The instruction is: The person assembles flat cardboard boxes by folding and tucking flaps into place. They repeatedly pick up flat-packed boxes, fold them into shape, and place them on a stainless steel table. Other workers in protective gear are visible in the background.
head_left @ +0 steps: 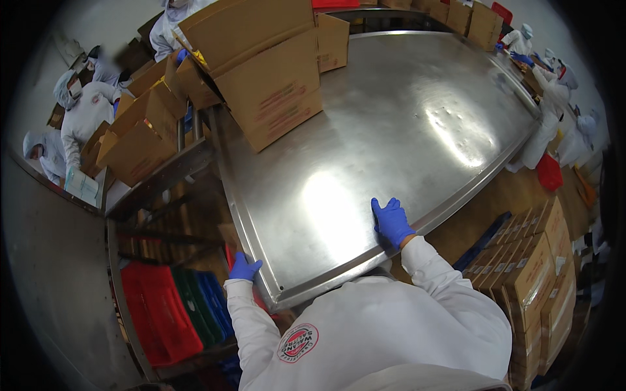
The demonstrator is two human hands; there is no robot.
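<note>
A wide metal table [385,130] with a raised rim stretches away in front of me. My left hand [244,268], in a blue glove, grips its left edge close to the near corner, thumb over the rim. The undersides of those fingers are hidden. Farther right, my right hand [392,223], gloved the same way, rests on the tabletop just inside the near edge. Its fingers are stretched out and partly apart, with nothing held. A large open cardboard box [270,88] stands on the table's far left part, beyond both hands.
Left of the table, cardboard boxes [140,140] line a metal frame. Red [160,316], green and blue crates sit low beneath it. Taped cartons [528,274] are stacked to my right. Several people in white work beyond the table and at the left; a red container [549,173] is at right.
</note>
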